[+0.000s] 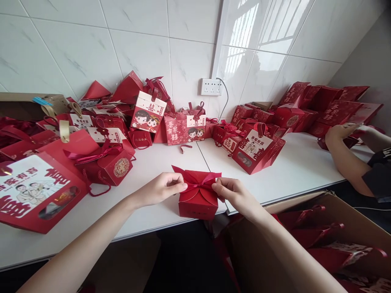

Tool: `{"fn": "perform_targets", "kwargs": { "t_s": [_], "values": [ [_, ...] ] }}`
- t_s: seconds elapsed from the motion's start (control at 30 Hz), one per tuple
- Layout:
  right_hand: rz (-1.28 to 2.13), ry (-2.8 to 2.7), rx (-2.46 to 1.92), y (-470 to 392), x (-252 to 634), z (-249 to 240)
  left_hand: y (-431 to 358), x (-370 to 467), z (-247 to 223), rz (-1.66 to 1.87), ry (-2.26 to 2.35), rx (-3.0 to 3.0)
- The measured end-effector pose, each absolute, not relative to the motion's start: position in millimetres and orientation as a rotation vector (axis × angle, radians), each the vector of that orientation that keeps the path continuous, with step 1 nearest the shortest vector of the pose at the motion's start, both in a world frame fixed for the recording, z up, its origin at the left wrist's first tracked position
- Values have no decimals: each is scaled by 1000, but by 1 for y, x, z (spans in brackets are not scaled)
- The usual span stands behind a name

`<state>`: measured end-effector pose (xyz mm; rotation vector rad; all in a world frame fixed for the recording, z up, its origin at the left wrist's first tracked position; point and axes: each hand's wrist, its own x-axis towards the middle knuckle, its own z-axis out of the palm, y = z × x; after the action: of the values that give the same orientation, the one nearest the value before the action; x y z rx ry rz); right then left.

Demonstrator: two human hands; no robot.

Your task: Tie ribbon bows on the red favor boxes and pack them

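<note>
A small red gift box (197, 207) sits at the table's front edge, right before me. Across its top runs a dark red ribbon (200, 184), knotted in the middle above the curved, folded flaps. My left hand (168, 185) pinches the ribbon on the left side, thumb against fingers. On the opposite side my right hand (227, 189) pinches the ribbon in the same way. The ribbon is stretched between the two hands. Ribbon ends stick out past the fingers, partly hidden by them.
Left stand a large red box with a couple print (27, 191) and a ribboned box (105, 165). Many gift boxes line the tiled wall below a power strip (211, 87). An open carton (339, 203) of red bags stands at right, near another person's arms (348, 156).
</note>
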<state>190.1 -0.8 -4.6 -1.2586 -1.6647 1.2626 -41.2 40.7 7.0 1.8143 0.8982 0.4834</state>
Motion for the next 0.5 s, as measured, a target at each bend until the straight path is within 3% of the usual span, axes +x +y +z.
{"fn": "perform_targets", "kwargs": {
  "t_s": [0.3,0.5],
  "values": [
    [1587,-1299,-939,12,194,-29,46,-39,0,524,816,1738],
    [1593,-1235,-956,10,193,-29,43,-35,-4,599,910,1842]
  ]
}}
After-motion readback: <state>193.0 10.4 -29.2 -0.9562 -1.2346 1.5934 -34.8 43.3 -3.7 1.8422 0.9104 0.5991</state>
